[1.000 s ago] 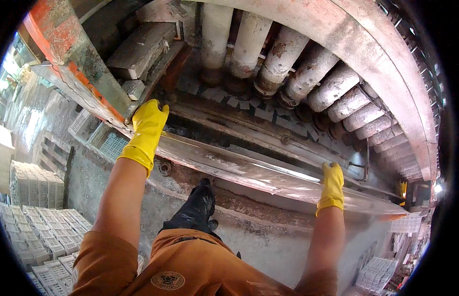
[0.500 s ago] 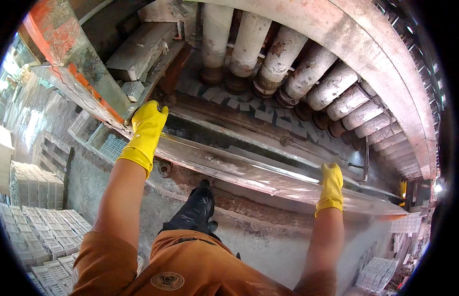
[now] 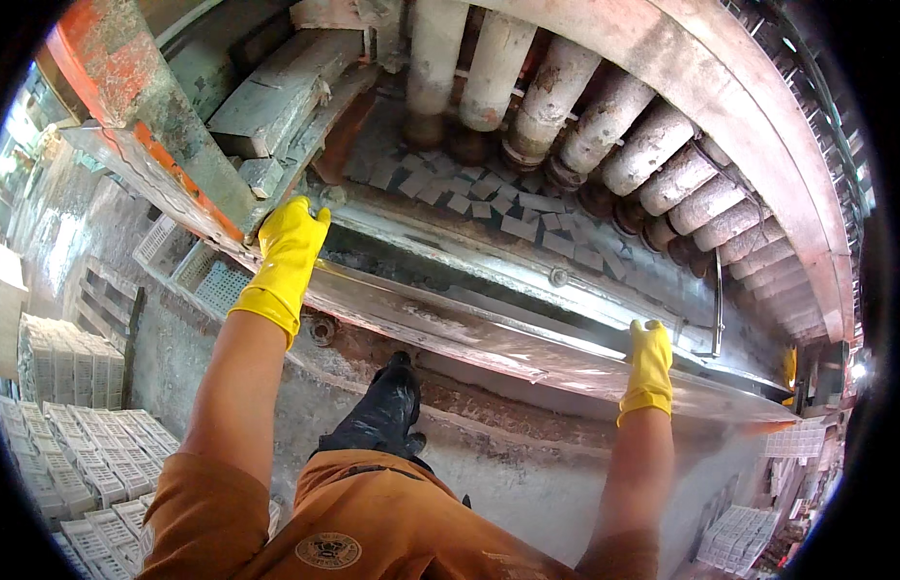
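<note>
A long metal trough edge [image 3: 450, 329] crosses in front of me, pale and worn, with orange paint toward its left. My left hand [image 3: 291, 237], in a yellow glove, is closed over this edge near the orange post [image 3: 155, 111]. Farther right, my right hand [image 3: 649, 360], gloved the same way, has its fingers curled over the same edge. Past the edge runs a wet inner rail [image 3: 469, 253]. Beyond it lie many flat, pale tile-like pieces [image 3: 521, 227] on a dark bed, beneath a row of thick upright cylinders [image 3: 547, 97].
A curved machine beam [image 3: 740, 82] arches over the cylinders. White plastic crates [image 3: 206, 280] stand below the left end, and stacks of pale slotted trays [image 3: 92, 449] fill the lower left. A black boot [image 3: 377, 411] is on the floor below the trough.
The cylinders have shifted slightly, and more pale pieces show beneath them. The inner rail looks brighter. Both hands have stayed in place.
</note>
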Tool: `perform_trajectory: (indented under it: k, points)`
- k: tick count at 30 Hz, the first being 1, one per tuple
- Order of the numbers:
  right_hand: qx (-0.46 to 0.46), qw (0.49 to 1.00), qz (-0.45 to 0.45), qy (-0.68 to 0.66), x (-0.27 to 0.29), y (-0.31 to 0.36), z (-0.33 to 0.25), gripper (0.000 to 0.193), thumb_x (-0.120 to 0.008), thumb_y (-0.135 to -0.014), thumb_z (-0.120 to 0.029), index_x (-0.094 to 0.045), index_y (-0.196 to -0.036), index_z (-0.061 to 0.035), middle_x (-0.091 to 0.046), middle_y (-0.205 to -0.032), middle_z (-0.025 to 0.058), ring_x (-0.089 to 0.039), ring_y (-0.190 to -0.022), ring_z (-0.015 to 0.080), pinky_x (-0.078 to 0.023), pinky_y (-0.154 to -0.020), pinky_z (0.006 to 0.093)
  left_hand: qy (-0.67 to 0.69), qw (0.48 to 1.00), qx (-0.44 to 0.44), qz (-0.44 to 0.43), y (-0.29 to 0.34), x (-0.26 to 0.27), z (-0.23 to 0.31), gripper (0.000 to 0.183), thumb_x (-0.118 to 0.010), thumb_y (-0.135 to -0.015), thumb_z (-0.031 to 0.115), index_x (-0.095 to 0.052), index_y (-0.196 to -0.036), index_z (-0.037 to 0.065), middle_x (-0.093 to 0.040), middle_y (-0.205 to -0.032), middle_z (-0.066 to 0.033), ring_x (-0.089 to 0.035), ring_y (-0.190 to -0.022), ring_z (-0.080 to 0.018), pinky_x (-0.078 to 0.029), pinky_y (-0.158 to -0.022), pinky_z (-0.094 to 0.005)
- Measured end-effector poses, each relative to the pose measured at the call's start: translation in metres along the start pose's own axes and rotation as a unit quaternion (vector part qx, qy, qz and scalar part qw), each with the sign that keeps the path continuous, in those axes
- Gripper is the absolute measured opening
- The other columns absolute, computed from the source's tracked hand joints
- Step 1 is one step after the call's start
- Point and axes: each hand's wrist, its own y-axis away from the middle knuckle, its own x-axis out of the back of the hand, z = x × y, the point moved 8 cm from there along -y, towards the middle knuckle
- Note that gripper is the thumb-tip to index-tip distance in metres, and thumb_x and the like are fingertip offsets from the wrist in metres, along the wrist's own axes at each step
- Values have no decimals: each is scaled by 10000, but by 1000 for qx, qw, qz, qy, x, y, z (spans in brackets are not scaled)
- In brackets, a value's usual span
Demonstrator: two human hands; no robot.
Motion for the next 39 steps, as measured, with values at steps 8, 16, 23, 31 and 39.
perform_trajectory:
  k: [8,16,23,31,39]
  points:
    - [17,1000,19,16,2,24,6,594,-668,-929,-432,-573,-1359,-33,-723,-1028,205,-711,-658,289,-563,-637,390,4,999,-16,35,12,3,-12,489,-684,-867,480,-703,-1150,82,-721,-1134,-184,-688,-1053,-384,-544,-883,-477]
    - [5,999,28,18,0,36,14,589,-666,-907,-447,-595,-1330,-43,-720,-1085,204,-719,-806,309,-561,-742,395,0,998,-34,51,18,1,-20,458,-675,-864,481,-709,-1084,80,-725,-1083,-198,-692,-1017,-393,-545,-858,-486]
    - [-3,1000,12,-27,-2,52,19,574,-650,-945,-391,-558,-1365,-11,-720,-1043,213,-730,-639,302,-577,-602,380,-5,1000,-10,20,26,2,-26,465,-695,-873,458,-709,-1197,125,-729,-1146,-135,-679,-1074,-351,-523,-916,-438]
    - [-2,1000,4,-25,-6,65,36,588,-639,-954,-381,-534,-1395,-7,-718,-1048,225,-732,-636,288,-573,-584,377,17,995,-53,77,33,-5,-39,293,-635,-870,369,-735,-983,118,-734,-986,-178,-694,-953,-409,-550,-819,-497]
    - [-18,999,-2,-39,-12,64,50,593,-647,-942,-398,-546,-1387,-20,-723,-1060,203,-734,-661,280,-577,-619,369,-1,996,-52,75,39,-6,-41,307,-631,-872,374,-736,-989,111,-735,-997,-174,-696,-962,-402,-551,-815,-492]
